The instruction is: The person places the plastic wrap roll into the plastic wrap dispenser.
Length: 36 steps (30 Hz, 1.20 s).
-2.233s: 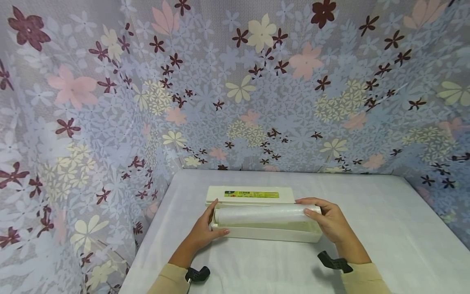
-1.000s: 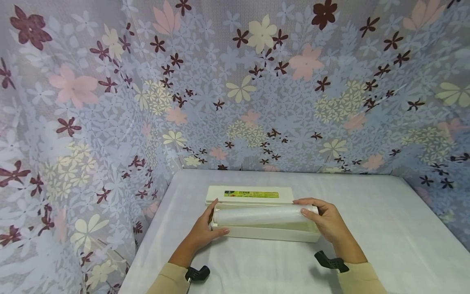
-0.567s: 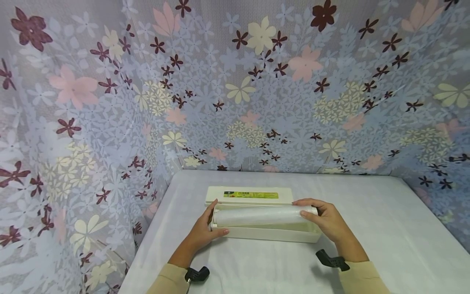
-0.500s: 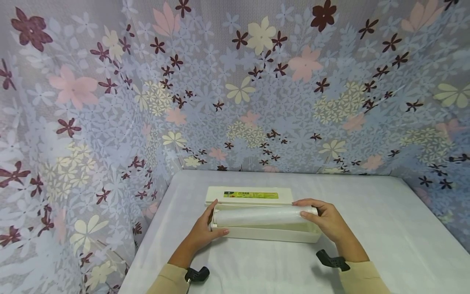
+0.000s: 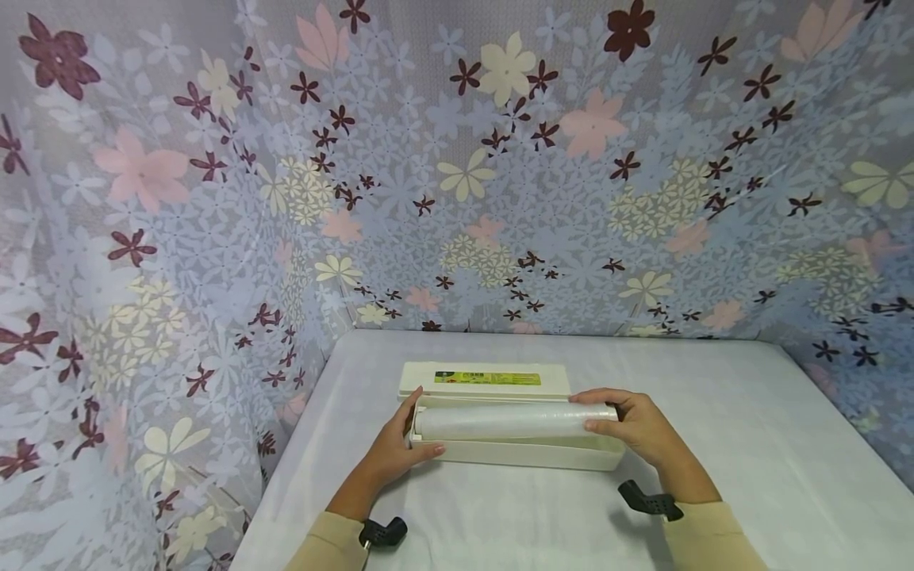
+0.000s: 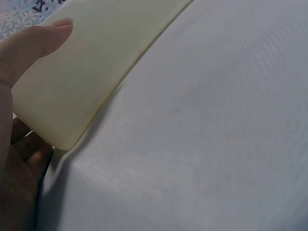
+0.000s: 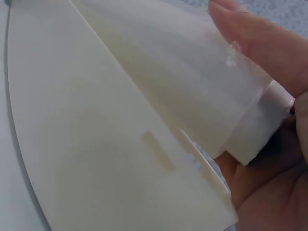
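Observation:
A roll of plastic wrap (image 5: 507,419) lies lengthwise in a long cream box (image 5: 528,454), its right end raised above the box in the right wrist view. My right hand (image 5: 635,424) grips that end, thumb on the near side and fingers behind. The core (image 7: 262,122) sticks out past the film near the palm. My left hand (image 5: 391,448) holds the left end of the box, thumb on its front wall (image 6: 86,62) and other fingers round the end. Behind the box lies its cream lid (image 5: 414,379), with a green and yellow label (image 5: 488,378).
Everything stands on a table with a white cloth (image 5: 528,523). A flowered curtain (image 5: 457,198) hangs behind the table and along its left side. Black camera mounts, one on the left wrist (image 5: 384,532) and one on the right (image 5: 648,501), jut out over the cloth.
The right end of the roll sits slightly lower and further left than at first. My right hand has shifted with it, its thumb now lower on the roll. Left hand, box and lid keep their places.

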Available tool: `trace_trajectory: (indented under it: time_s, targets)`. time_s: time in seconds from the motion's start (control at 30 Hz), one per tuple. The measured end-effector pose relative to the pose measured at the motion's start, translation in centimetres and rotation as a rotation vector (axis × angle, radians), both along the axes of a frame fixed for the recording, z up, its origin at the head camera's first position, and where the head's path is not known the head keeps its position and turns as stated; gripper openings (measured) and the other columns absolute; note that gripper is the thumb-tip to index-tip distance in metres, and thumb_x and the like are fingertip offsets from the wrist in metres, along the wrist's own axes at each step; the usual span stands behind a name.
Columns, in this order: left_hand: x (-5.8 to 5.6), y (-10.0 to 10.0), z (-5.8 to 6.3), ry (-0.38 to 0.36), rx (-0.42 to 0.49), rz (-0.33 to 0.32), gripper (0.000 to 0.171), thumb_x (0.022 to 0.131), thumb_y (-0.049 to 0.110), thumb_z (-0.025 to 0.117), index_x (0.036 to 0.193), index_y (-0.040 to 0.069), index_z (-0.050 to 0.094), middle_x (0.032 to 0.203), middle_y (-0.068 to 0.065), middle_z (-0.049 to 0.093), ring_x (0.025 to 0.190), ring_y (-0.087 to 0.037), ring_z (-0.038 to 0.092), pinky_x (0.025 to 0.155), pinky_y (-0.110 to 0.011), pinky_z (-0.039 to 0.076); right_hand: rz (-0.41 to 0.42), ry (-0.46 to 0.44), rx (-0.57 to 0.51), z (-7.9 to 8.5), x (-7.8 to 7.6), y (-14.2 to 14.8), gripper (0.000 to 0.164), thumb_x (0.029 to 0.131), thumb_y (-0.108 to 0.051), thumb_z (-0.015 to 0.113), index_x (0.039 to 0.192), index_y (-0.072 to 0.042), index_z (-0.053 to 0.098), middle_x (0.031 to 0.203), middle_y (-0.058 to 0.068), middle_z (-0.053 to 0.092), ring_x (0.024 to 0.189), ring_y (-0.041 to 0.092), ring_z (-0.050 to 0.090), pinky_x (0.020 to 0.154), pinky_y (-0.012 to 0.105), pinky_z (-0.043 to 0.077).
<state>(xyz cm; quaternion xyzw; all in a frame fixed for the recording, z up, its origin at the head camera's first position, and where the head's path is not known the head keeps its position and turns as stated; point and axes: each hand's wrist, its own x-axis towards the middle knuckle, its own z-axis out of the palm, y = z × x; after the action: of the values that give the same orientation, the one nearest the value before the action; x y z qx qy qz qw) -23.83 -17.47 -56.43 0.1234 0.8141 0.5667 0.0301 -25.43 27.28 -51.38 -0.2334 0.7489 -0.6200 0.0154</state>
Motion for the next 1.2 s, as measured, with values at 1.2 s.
trace_trajectory:
  time_s: [1.2]
  targets:
    - [-0.14, 0.19, -0.14, -0.002, 0.01, 0.004, 0.113, 0.081, 0.032, 0.095, 0.169, 0.021, 0.024, 0.168, -0.009, 0.033, 0.147, -0.034, 0.04, 0.115, -0.056, 0.036, -0.017, -0.008, 0.248, 0.3, -0.37, 0.01, 0.049, 0.076, -0.016, 0.096, 0.123, -0.014, 0.08, 0.131, 0.011, 0.07, 0.116, 0.02, 0.067, 0.085, 0.033, 0.059]
